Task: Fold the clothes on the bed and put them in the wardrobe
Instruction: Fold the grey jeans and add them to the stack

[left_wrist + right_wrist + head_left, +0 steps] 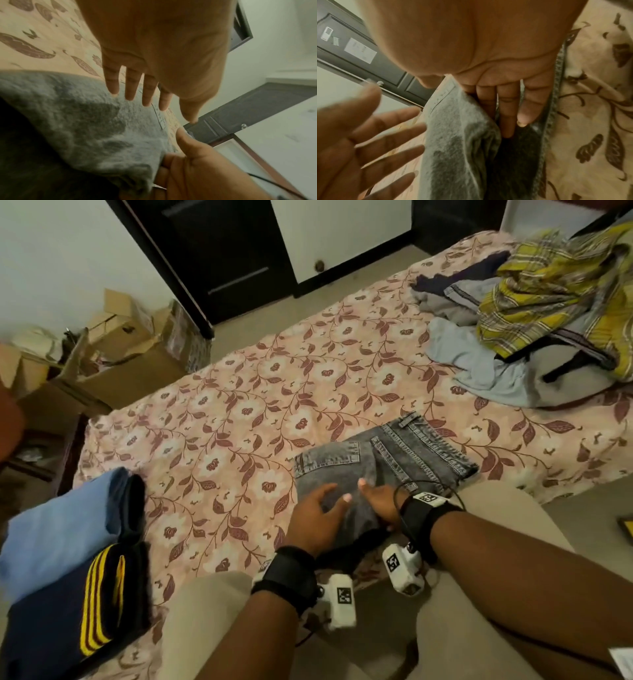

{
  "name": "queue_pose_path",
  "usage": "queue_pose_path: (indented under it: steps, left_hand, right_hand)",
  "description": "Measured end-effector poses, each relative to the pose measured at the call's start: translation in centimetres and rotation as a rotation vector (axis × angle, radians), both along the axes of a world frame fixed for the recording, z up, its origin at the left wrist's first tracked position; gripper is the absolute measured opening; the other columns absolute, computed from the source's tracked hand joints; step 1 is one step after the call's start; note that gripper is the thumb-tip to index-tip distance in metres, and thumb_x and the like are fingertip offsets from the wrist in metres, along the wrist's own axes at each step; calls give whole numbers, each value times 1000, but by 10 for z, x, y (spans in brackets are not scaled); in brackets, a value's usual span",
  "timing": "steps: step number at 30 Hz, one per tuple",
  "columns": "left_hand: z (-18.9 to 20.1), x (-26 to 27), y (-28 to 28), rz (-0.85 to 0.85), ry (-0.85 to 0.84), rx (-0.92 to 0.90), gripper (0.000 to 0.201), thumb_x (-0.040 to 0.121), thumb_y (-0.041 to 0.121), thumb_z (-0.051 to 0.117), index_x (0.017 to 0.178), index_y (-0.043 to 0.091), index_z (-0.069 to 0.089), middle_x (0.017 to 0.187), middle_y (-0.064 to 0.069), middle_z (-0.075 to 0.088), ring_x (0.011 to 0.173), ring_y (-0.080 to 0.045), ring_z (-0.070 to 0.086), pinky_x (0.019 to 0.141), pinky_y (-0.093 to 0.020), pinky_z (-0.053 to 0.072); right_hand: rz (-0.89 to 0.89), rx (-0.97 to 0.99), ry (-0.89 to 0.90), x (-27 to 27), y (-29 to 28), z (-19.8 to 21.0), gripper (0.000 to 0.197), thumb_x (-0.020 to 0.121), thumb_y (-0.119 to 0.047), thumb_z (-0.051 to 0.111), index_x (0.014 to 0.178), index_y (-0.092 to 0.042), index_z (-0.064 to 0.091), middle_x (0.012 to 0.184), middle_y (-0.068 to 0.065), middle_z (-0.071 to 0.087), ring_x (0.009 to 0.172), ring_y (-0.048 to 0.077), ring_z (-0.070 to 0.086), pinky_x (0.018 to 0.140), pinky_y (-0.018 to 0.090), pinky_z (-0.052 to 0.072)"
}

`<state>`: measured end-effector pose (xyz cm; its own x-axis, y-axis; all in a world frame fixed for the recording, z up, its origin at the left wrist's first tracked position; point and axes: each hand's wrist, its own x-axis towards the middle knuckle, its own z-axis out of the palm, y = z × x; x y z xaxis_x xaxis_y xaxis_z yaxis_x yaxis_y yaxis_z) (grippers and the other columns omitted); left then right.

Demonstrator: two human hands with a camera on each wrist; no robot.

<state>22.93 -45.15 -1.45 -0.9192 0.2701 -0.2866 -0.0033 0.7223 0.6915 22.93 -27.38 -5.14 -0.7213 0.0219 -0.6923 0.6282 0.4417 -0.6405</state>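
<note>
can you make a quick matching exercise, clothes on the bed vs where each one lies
Things:
1. grey jeans
2. yellow plaid shirt
3. folded light blue garment
4. navy garment with yellow stripes

Places:
A. far right, on the unfolded heap
B. near left corner, closest to the camera
C. under both hands
D. left edge, just beyond the striped one

Pairs: 1-C, 2-A, 3-D, 4-B
</note>
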Motion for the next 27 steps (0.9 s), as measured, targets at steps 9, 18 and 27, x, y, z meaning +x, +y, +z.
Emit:
queue_pose_path:
  steps: [9,18,27]
  left_hand:
    - [-44,-10,-16,-158,277,-339,74,95,66,57,158,32,36,171,-2,18,158,-27,11,128,-54,18]
    - [-71,-21,-1,-183,409,-451,77,93,72,51,158,35,33,174,0,6,160,-29,-4,126,-56,10]
    - [-88,-94,16,-355,322,-597,92,90,86,34,164,44,-2,172,3,-21,157,-35,-21,126,-63,-2]
  right_hand:
    - [31,154,179,-14,21,3,57,105,-25,51,157,-12,32,160,10,37,144,32,40,116,39,36]
    - [-7,138,95,-28,31,-14,45,103,-24,56,147,-17,47,143,7,54,123,31,57,107,45,47]
    - [42,275,-28,-40,26,-20,61,97,-20,60,153,-25,37,150,9,50,127,36,55,102,47,51]
